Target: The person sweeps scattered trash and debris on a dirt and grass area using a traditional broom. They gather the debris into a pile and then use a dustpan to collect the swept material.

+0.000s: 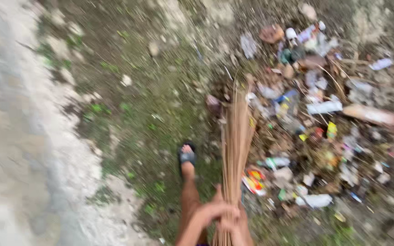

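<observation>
In the head view, nearest the camera at the bottom edge, the person's left hand wraps over the bundled top of a stick broom, fingers curled shut around it. The right hand sits just below and behind it on the same bundle; motion blur hides its fingers, so how tightly they close cannot be told, though the hand is on the broom. The broom's straw-coloured bristles fan away from the hands, and their tips reach the near edge of a litter pile of plastic wrappers, bottles and dry leaves on the right. A bare leg extends from below the hands to a foot in a dark sandal, planted on mossy ground just left of the broom. A pale concrete strip runs down the left side.
</observation>
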